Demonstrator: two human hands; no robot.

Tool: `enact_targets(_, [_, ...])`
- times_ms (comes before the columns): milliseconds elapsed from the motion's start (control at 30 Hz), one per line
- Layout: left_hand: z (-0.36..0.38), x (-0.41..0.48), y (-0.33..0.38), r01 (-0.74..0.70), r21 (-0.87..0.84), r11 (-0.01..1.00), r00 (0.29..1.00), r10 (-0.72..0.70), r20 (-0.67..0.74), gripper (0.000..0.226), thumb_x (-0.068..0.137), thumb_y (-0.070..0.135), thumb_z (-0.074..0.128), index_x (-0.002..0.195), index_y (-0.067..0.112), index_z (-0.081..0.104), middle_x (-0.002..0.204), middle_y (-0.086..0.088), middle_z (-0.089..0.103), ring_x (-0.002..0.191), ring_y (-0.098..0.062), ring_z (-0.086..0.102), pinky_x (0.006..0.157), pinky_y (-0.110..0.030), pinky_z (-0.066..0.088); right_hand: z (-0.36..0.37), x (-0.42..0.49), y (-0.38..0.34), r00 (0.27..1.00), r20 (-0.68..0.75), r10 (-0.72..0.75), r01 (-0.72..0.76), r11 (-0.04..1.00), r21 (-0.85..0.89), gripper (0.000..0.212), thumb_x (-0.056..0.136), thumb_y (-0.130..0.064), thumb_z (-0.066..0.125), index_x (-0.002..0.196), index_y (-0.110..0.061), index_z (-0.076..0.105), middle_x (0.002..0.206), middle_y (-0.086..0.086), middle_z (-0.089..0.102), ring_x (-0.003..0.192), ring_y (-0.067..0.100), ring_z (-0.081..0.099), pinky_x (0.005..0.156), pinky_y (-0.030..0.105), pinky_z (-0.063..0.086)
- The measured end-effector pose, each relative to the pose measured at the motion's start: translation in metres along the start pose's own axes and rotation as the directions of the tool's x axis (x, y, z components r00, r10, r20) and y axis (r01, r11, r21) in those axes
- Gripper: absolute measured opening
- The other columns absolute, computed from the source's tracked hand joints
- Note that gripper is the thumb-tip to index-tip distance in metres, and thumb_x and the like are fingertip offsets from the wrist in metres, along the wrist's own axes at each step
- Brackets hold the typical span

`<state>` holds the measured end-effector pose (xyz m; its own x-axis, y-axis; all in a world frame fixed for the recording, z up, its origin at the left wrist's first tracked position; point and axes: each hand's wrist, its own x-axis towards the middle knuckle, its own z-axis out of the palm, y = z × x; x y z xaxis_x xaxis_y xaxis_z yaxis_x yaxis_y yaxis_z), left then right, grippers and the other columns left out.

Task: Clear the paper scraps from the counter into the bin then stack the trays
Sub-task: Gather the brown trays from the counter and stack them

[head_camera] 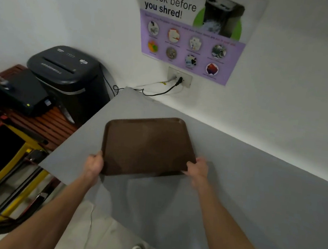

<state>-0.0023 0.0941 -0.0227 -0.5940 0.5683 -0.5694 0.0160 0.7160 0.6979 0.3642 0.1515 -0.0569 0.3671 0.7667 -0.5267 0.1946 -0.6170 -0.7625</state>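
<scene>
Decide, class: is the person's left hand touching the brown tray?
Touching. The head view shows the left hand gripping the near left corner of the tray, its thumb over the rim, with no gap between them.

Dim, soft (wide-angle edge warp)

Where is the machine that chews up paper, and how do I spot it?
Find the big purple poster on the white wall, then look down and left, past the end of the grey counter. The shredder stands there against the wall, next to a flat black box. It is the tall dark grey one with a rounded top and a long thin slot across it.
</scene>
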Motion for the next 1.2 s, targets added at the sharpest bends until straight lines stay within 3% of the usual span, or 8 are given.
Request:
enact_targets(100, [-0.003, -0.020, 0.003, -0.012, -0.090, 0.996, 0.998, 0.017, 0.058, 0.054, 0.110, 0.044, 0.034, 0.143, 0.003, 0.043, 0.141, -0.017, 0.053, 0.128, -0.039, 0.053, 0.111, -0.052, 0.043, -0.030, -0.037, 0.004, 0.997, 0.077, -0.015, -0.004, 0.969, 0.249, 0.032, 0.093, 0.018, 0.054, 0.109, -0.008, 0.043, 0.109, 0.017, 0.053, 0.091, 0.031, 0.062, 0.047, 0.035, 0.061])
enact_targets(233, [0.000, -0.071, 0.008, -0.108, -0.127, 0.986, 0.982, 0.126, 0.143, 0.050, 0.110, 0.047, 0.035, 0.137, 0.008, 0.051, 0.124, -0.014, 0.061, 0.111, -0.033, 0.061, 0.101, -0.050, 0.048, -0.090, -0.078, 0.032, 0.996, 0.060, -0.065, 0.034, 0.910, 0.412, 0.032, 0.094, 0.017, 0.053, 0.101, -0.013, 0.044, 0.117, 0.035, 0.060, 0.088, 0.037, 0.066, 0.052, 0.034, 0.060])
enact_targets(367, [0.017, -0.135, 0.006, -0.323, -0.120, 0.939, 0.932, 0.338, 0.131, 0.050, 0.107, 0.054, 0.037, 0.118, 0.010, 0.057, 0.110, -0.010, 0.064, 0.102, -0.030, 0.062, 0.088, -0.045, 0.049, -0.169, -0.127, 0.058, 0.989, 0.032, -0.143, 0.102, 0.828, 0.551, 0.030, 0.098, 0.015, 0.052, 0.104, -0.015, 0.048, 0.108, 0.024, 0.070, 0.081, 0.033, 0.072, 0.061, 0.039, 0.060])
enact_targets(633, [0.106, -0.287, 0.008, -0.481, -0.108, 0.870, 0.822, 0.491, 0.289, 0.064, 0.107, 0.053, 0.036, 0.109, 0.001, 0.072, 0.100, -0.017, 0.073, 0.093, -0.030, 0.070, 0.081, -0.039, 0.054, -0.335, -0.204, 0.128, 0.965, -0.221, -0.141, 0.255, 0.693, 0.674, 0.033, 0.097, 0.011, 0.050, 0.120, -0.012, 0.057, 0.103, 0.020, 0.073, 0.086, 0.030, 0.070, 0.070, 0.038, 0.059])
enact_targets(767, [0.163, -0.360, -0.014, -0.543, -0.059, 0.838, 0.773, 0.526, 0.355, 0.067, 0.104, 0.062, 0.036, 0.107, 0.006, 0.073, 0.101, -0.011, 0.074, 0.095, -0.028, 0.071, 0.088, -0.049, 0.057, -0.415, -0.236, 0.176, 0.938, -0.340, -0.069, 0.300, 0.653, 0.695, 0.031, 0.100, -0.002, 0.053, 0.123, -0.020, 0.063, 0.109, 0.014, 0.071, 0.093, 0.027, 0.067, 0.066, 0.036, 0.056])
enact_targets(933, [0.233, -0.453, -0.055, -0.599, -0.059, 0.799, 0.689, 0.551, 0.471, 0.061, 0.105, 0.060, 0.035, 0.112, 0.010, 0.071, 0.108, -0.011, 0.071, 0.100, -0.027, 0.067, 0.092, -0.046, 0.054, -0.506, -0.278, 0.246, 0.796, -0.604, -0.035, 0.449, 0.702, 0.552, 0.020, 0.112, -0.030, 0.051, 0.125, -0.022, 0.064, 0.113, 0.009, 0.072, 0.094, 0.019, 0.069, 0.065, 0.034, 0.059])
enact_targets(1100, [0.316, -0.525, -0.094, -0.624, -0.028, 0.781, 0.616, 0.514, 0.597, 0.084, 0.093, 0.081, 0.035, 0.124, 0.012, 0.070, 0.114, -0.009, 0.074, 0.106, -0.030, 0.069, 0.099, -0.056, 0.054, -0.595, -0.317, 0.325, 0.636, -0.772, -0.019, 0.466, 0.806, 0.365, 0.034, 0.108, -0.053, 0.049, 0.125, -0.029, 0.066, 0.110, 0.008, 0.073, 0.101, 0.031, 0.072, 0.080, 0.059, 0.063])
enact_targets(1200, [0.371, -0.576, -0.110, -0.643, -0.039, 0.765, 0.552, 0.498, 0.669, 0.095, 0.081, 0.093, 0.035, 0.128, 0.018, 0.067, 0.117, -0.005, 0.074, 0.109, -0.029, 0.069, 0.101, -0.057, 0.053, -0.647, -0.337, 0.365, 0.550, -0.835, 0.037, 0.459, 0.821, 0.339, 0.029, 0.110, -0.047, 0.048, 0.123, -0.029, 0.067, 0.102, 0.009, 0.073, 0.090, 0.033, 0.071, 0.070, 0.062, 0.061])
